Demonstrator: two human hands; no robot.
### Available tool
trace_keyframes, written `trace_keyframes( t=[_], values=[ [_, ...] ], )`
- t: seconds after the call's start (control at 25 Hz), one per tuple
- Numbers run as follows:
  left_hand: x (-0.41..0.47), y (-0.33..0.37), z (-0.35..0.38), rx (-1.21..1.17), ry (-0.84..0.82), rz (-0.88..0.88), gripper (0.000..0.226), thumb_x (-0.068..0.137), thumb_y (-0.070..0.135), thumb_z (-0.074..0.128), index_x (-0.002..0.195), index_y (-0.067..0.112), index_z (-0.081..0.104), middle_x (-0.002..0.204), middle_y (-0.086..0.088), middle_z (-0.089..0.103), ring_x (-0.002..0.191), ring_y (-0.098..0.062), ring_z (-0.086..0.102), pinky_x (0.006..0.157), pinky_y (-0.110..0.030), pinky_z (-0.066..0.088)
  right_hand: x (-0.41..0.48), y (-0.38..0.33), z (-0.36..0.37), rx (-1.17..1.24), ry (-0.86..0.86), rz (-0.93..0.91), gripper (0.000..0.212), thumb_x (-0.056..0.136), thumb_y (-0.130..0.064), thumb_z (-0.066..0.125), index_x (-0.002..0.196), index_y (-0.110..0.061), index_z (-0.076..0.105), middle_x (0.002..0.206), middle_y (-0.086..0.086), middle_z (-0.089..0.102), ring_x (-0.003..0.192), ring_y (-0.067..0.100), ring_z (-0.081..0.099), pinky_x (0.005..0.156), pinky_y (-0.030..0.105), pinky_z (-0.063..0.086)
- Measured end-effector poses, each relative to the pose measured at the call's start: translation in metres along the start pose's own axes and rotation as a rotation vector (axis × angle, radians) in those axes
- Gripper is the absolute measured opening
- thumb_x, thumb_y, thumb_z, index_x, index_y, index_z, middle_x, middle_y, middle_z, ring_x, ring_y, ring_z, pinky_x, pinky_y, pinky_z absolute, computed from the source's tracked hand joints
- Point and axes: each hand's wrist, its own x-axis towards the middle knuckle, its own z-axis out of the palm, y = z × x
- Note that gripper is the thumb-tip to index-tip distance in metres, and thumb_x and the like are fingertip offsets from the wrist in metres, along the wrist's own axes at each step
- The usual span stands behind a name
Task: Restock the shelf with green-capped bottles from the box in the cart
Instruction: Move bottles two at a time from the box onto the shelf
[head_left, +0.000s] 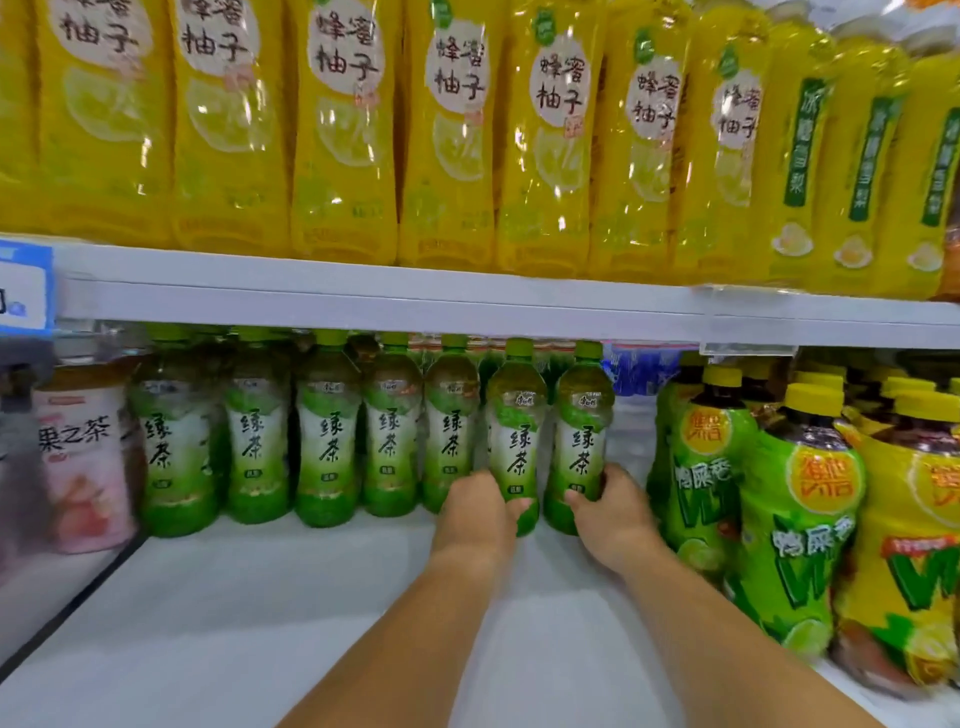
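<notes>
A row of several green-capped green tea bottles (327, 426) stands upright at the back of the white lower shelf (270, 597). My left hand (475, 512) grips the base of one green tea bottle (517, 431), thumb across its front. My right hand (613, 512) grips the base of the neighbouring green tea bottle (584, 426) at the right end of the row. Both bottles stand upright, slightly forward of the others. The box and cart are out of view.
Yellow-capped green and yellow bottles (795, 499) crowd the shelf's right side, close to my right forearm. A pink-labelled bottle (85, 467) stands at the left. Yellow honey-pomelo bottles (343, 130) fill the upper shelf (363, 299). Bare white shelf surface lies in front.
</notes>
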Motion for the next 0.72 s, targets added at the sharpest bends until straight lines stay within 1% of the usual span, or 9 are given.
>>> trace_keyframes(
  t=[0.12,0.2,0.28,0.4,0.44,0.52,0.56,0.64,0.72],
  values=[
    [0.007,0.003,0.009,0.113,0.047,0.03,0.047,0.096,0.045,0.061,0.12,0.005,0.063,0.119,-0.013,0.063,0.103,-0.025,0.065,0.077,-0.028,0.044,0.009,0.001,-0.001,-0.004,-0.024,-0.016,0.03,0.09,-0.02,0.069,0.118,-0.015,0.059,0.116,0.005,0.068,0.108,0.027,0.06,0.084,0.026,0.041],
    [0.011,0.006,0.013,0.167,0.085,0.063,0.05,0.099,0.047,0.054,0.125,0.005,0.059,0.124,-0.012,0.059,0.105,-0.022,0.064,0.08,-0.025,0.044,0.014,0.0,-0.003,-0.008,-0.04,-0.028,0.03,0.092,-0.02,0.067,0.12,-0.016,0.058,0.113,0.004,0.066,0.102,0.023,0.056,0.083,0.024,0.036],
    [0.013,0.007,0.017,0.205,0.111,0.059,0.051,0.099,0.046,0.054,0.127,0.004,0.057,0.125,-0.013,0.057,0.104,-0.021,0.064,0.077,-0.022,0.042,0.019,0.0,-0.002,-0.002,-0.05,-0.051,0.029,0.093,-0.02,0.066,0.12,-0.017,0.058,0.107,0.001,0.062,0.095,0.019,0.051,0.082,0.023,0.035],
    [0.019,0.006,0.023,0.334,0.243,0.105,0.049,0.091,0.049,0.068,0.107,0.003,0.066,0.102,-0.013,0.067,0.082,-0.018,0.071,0.059,-0.021,0.045,0.026,0.007,0.004,0.038,-0.043,-0.09,0.025,0.093,-0.019,0.066,0.118,-0.017,0.059,0.105,0.0,0.063,0.093,0.016,0.05,0.079,0.021,0.034],
    [0.018,0.005,0.025,0.325,0.22,0.107,0.048,0.094,0.05,0.062,0.108,0.005,0.064,0.102,-0.011,0.068,0.085,-0.02,0.071,0.061,-0.022,0.046,0.026,0.008,0.006,0.054,-0.034,-0.107,0.024,0.093,-0.018,0.066,0.117,-0.018,0.06,0.103,-0.001,0.063,0.094,0.017,0.052,0.078,0.021,0.034],
    [0.018,0.004,0.027,0.297,0.135,0.108,0.046,0.101,0.052,0.045,0.115,0.01,0.059,0.11,-0.007,0.068,0.099,-0.024,0.069,0.071,-0.028,0.048,0.028,0.012,0.01,0.091,-0.019,-0.148,0.022,0.093,-0.016,0.066,0.115,-0.018,0.061,0.1,-0.003,0.063,0.096,0.018,0.057,0.076,0.019,0.037],
    [0.02,0.003,0.027,0.288,0.117,0.101,0.046,0.101,0.053,0.043,0.114,0.011,0.058,0.11,-0.006,0.067,0.1,-0.025,0.068,0.074,-0.03,0.05,0.028,0.013,0.012,0.112,-0.025,-0.163,0.02,0.093,-0.015,0.066,0.112,-0.019,0.06,0.097,-0.004,0.063,0.094,0.016,0.058,0.071,0.016,0.04],
    [0.024,-0.001,0.028,0.27,0.144,0.086,0.046,0.099,0.055,0.046,0.112,0.013,0.059,0.109,-0.006,0.068,0.1,-0.026,0.068,0.078,-0.033,0.053,0.027,0.014,0.012,0.16,-0.048,-0.172,0.02,0.094,-0.012,0.065,0.109,-0.022,0.057,0.094,-0.006,0.063,0.088,0.011,0.057,0.064,0.006,0.038],
    [0.023,0.0,0.024,0.234,0.141,0.063,0.047,0.098,0.057,0.048,0.111,0.013,0.059,0.108,-0.006,0.068,0.099,-0.027,0.067,0.08,-0.034,0.055,0.027,0.014,0.012,0.182,-0.076,-0.171,0.021,0.096,-0.013,0.063,0.111,-0.024,0.056,0.097,-0.005,0.065,0.093,0.014,0.059,0.07,0.015,0.041]
  ],
)
